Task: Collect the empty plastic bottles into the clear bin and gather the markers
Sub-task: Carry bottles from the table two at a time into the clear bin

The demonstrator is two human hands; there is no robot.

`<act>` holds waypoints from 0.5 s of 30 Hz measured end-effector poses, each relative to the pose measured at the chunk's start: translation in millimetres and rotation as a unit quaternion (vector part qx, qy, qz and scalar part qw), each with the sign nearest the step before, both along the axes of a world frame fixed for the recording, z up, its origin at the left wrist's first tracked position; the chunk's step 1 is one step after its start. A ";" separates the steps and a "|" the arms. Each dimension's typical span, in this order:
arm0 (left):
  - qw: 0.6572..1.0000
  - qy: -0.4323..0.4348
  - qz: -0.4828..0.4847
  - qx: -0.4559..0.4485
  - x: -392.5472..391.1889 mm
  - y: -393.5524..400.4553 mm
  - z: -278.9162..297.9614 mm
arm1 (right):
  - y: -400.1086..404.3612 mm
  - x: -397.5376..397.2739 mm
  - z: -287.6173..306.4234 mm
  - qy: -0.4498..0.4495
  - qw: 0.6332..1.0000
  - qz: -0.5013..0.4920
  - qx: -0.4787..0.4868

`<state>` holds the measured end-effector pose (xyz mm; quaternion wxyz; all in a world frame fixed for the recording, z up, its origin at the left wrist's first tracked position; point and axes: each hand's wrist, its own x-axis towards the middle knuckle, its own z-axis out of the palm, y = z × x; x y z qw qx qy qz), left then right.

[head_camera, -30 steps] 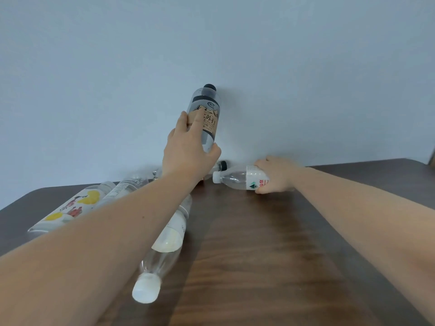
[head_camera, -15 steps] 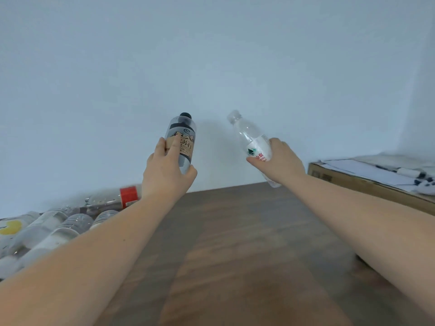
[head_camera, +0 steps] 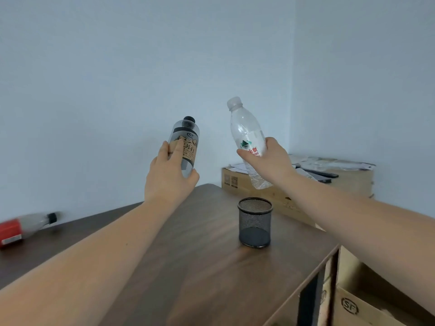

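Head view: the left hand point(head_camera: 168, 177) grips a dark-labelled bottle point(head_camera: 186, 143) and the right hand point(head_camera: 268, 161) grips a clear bottle point(head_camera: 247, 137), both raised above the surface point(head_camera: 188, 267). Below the right hand, a mesh cup point(head_camera: 255, 223) stands near the surface's right edge. A red-labelled bottle point(head_camera: 21, 228) lies far left of the left hand. Cardboard boxes point(head_camera: 353, 182) sit beyond the edge.

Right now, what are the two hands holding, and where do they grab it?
The left hand grips the black-capped bottle around its labelled middle. The right hand grips the clear white-capped bottle around its label, low on the body.
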<state>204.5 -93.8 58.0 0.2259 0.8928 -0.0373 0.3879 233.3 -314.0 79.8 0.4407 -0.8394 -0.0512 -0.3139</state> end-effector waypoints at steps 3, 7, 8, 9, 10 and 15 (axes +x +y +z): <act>0.999 -0.003 -0.040 0.018 5.2 -46.3 -1.6 | -47.5 -11.2 -6.3 0.003 0.999 -0.029 0.012; 0.996 0.003 -0.087 0.034 6.3 -112.0 -5.7 | -114.2 -28.3 -19.8 0.022 0.996 -0.082 0.022; 0.994 0.001 -0.099 0.038 5.5 -128.3 -6.9 | -130.6 -32.8 -24.1 0.027 0.995 -0.094 0.027; 0.993 -0.001 -0.111 0.042 4.9 -144.6 -8.7 | -146.7 -37.6 -28.6 0.032 0.993 -0.106 0.031; 0.991 0.000 -0.123 0.044 4.5 -160.5 -10.9 | -162.6 -41.5 -34.0 0.038 0.992 -0.119 0.034; 0.980 0.020 -0.187 0.063 6.2 -232.7 -31.4 | -230.4 -62.9 -63.9 0.072 0.981 -0.173 0.052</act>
